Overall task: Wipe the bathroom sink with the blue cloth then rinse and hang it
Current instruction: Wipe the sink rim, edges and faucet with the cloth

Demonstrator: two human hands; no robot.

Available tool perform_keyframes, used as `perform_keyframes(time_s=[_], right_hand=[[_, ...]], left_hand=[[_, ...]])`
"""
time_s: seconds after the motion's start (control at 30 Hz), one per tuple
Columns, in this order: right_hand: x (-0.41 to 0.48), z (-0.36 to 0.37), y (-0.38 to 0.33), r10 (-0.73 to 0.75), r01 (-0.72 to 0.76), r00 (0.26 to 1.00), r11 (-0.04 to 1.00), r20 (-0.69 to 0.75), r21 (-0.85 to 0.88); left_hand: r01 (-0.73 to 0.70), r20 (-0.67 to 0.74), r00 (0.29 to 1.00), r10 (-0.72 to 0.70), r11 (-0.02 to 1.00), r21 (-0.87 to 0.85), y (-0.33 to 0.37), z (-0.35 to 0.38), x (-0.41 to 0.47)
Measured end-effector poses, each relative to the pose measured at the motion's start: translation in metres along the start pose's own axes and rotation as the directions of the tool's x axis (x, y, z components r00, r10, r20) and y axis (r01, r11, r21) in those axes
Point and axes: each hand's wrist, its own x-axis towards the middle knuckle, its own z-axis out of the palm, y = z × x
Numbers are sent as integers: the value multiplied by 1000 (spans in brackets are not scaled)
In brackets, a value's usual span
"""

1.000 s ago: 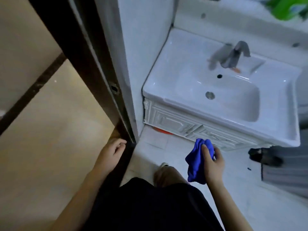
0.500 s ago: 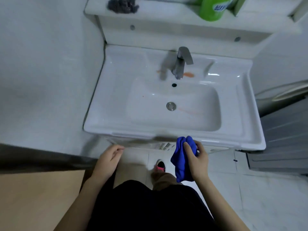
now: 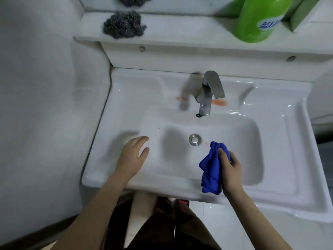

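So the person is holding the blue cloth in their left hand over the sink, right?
Not quite. The head view shows the blue cloth bunched in the right hand; the left hand is empty and open over the sink.

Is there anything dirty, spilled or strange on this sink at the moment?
Yes. The white sink has orange smears on its ledge beside the faucet, the clearest one just right of its base, and a fainter pinkish streak in the basin near the drain. Nothing looks broken or askew.
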Motion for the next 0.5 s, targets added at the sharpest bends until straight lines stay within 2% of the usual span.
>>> perform_keyframes(time_s=[0.13,0.27,0.4,0.47,0.5], right_hand=[[50,66,23,3,-3,998,1000,64,9],[103,148,50,-30,38,995,996,96,-82],[142,228,75,-99,91,995,942,-9,-324],[147,263,81,-144,71,983,877,-118,-476],[143,274,84,-196,106,974,842,-117,-530]], left_hand=[[-48,-62,996,62,976,213,-46,11,54],[-36,-85,994,66,950,311,-95,28,86],[-73,-111,986,125,919,387,-119,42,91],[-75,-119,984,132,915,396,-124,44,92],[-71,-123,984,129,916,396,-125,44,94]])
